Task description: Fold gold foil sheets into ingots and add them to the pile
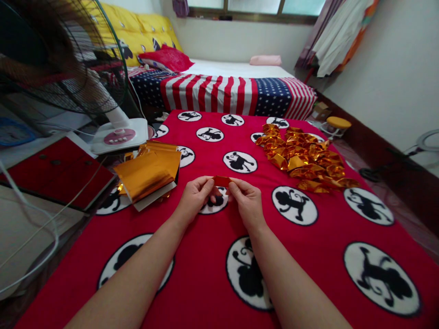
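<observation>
Between my two hands is a small folded piece of gold foil paper (pixel 222 181), held above the red cloth. My left hand (pixel 197 194) pinches its left end with thumb and fingers. The right end is pinched by my right hand (pixel 246 196) in the same way. To the left lies a stack of flat gold foil sheets (pixel 147 171), some with pale undersides showing. A heap of folded gold foil pieces (pixel 302 157) rests on the cloth to the right, beyond my right hand.
A red cloth with monkey prints (pixel 206 256) covers the surface before me. At the left stand a fan (pixel 118 130) and a dark red box (pixel 58 169). Behind is a bed with a striped, starred cover (pixel 212 91). A yellow-topped stool (pixel 339 122) stands at the right.
</observation>
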Tool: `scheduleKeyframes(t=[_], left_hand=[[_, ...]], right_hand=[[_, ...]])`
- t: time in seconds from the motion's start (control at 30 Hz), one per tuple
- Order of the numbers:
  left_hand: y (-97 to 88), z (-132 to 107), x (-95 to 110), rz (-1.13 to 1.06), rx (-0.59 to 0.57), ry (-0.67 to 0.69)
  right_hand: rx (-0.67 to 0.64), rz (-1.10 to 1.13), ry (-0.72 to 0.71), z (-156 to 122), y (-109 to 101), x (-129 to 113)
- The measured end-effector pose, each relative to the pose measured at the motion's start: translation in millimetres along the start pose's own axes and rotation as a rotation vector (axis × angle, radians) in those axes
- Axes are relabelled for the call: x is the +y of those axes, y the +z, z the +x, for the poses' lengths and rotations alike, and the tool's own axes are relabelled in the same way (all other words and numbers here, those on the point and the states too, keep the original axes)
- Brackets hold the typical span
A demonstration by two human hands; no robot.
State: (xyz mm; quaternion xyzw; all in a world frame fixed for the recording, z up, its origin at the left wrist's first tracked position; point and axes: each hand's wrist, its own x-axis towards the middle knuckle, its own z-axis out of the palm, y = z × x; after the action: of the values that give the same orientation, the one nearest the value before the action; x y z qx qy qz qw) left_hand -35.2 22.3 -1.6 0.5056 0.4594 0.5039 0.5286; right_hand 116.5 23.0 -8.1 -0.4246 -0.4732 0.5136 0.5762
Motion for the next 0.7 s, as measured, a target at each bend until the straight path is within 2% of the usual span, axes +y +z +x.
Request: scheduleKeyframes(t=[0.7], left_hand=[[1.2,-0.1,1.9,-0.016,0.117,-0.016]], right_hand=[[-0.003,-0.011,0.047,-1.9,0.2,-2.8]])
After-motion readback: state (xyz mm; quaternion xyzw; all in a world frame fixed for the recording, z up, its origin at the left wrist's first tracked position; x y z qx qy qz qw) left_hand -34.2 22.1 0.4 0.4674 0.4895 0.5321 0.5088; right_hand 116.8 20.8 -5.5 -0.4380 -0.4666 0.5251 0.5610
